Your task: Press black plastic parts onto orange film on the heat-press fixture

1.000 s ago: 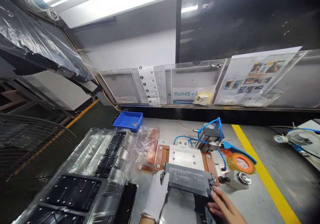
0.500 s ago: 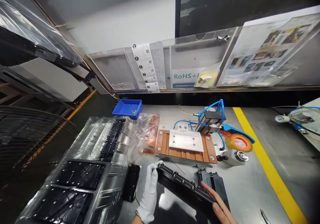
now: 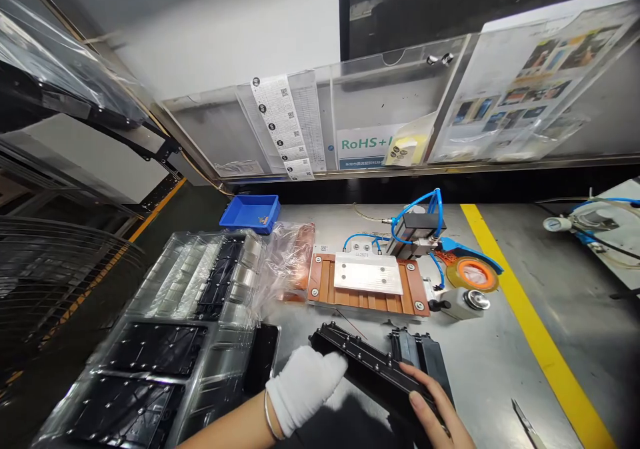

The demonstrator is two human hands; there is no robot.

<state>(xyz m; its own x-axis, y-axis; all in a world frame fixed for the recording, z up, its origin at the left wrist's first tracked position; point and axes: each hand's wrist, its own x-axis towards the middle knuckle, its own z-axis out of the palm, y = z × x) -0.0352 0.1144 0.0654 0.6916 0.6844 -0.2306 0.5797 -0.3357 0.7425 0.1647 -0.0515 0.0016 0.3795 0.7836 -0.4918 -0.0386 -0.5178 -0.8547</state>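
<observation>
1. I am holding the long black part (image 3: 373,372) with both hands. It is sitting low over the worktop (image 3: 500,369), just in front of the orange block (image 3: 367,285).
2. My left hand (image 3: 305,385), in a white glove, is wrapping its grip around the left end. My right hand (image 3: 435,412), bare, is gripping the right end, thumb on top.
3. I think the best way is holding both ends tight and level, and steering clear of the other black part (image 3: 423,355) lying just beside it.
</observation>
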